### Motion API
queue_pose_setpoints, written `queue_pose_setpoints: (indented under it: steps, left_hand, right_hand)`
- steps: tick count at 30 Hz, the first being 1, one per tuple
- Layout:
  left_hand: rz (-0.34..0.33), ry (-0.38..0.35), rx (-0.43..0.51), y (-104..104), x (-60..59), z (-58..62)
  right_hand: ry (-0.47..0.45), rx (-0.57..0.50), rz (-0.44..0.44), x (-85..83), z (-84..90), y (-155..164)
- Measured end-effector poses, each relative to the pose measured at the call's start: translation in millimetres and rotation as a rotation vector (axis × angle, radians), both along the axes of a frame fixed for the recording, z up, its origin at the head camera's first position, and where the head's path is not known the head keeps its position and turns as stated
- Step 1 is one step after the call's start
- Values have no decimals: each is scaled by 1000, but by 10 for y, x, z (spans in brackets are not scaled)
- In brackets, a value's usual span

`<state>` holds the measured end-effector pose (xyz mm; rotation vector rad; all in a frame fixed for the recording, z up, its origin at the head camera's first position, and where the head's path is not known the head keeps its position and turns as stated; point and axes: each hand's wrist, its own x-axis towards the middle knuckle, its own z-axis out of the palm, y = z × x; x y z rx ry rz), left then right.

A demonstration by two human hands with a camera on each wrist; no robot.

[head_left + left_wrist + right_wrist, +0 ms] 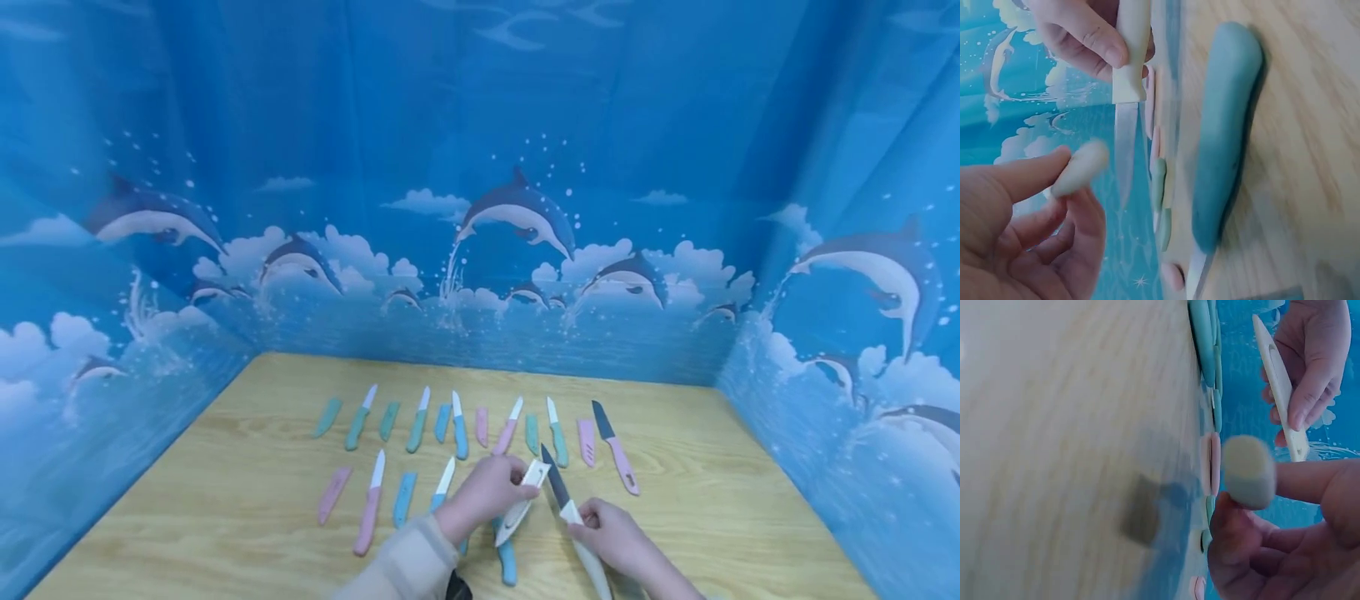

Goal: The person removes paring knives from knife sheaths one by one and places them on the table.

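Observation:
In the head view my left hand (487,493) pinches a white blade sheath (523,500) just above the wooden table (225,517). My right hand (615,533) grips the white handle of a knife (557,482) whose dark blade points up and away, its tip close beside the sheath. The left wrist view has the sheath's end (1082,167) between my left fingers, with the blade (1125,150) beside it and apart from it. The right wrist view looks at the handle's butt (1249,470) in my right hand, with the sheath (1279,381) held beyond it.
Several pastel knives and loose sheaths lie in two rows across the table, among them a pink-handled dark-bladed knife (617,450) and a pink sheath (333,494). A blue-handled knife (507,560) lies under my left wrist. Blue dolphin-print curtains (517,217) wall three sides.

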<state>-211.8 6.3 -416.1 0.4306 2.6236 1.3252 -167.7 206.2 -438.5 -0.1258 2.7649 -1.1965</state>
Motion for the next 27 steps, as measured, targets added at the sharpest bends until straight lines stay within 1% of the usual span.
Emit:
queue_pose_setpoints:
  steps: [2, 5, 7, 13, 17, 20, 24, 27]
  left_hand:
    - [22, -67, 56, 24, -12, -9]
    - [70, -140, 98, 47, -43, -30]
    - [89, -176, 87, 64, -72, -51]
    - [110, -200, -10, 145, -114, -107]
    - [105, -171, -28, 191, -132, -115]
    - [92, -138, -99, 218, -141, -122]
    - [63, -109, -267, 241, -138, -132]
    - [52, -108, -355, 258, -127, -129]
  right_hand:
    - [-22, -6, 6, -5, -8, 19]
    - [-49, -5, 22, -26, 10, 40]
    - [-65, -3, 23, -36, 26, 46]
    - [-86, -9, 5, -53, 13, 25]
    - [-100, 7, 7, -80, -3, 6]
    - [-99, 20, 19, -106, -9, -10]
    - [-112, 38, 25, -133, -4, -35]
    - [-129, 60, 7, -140, 1, -52]
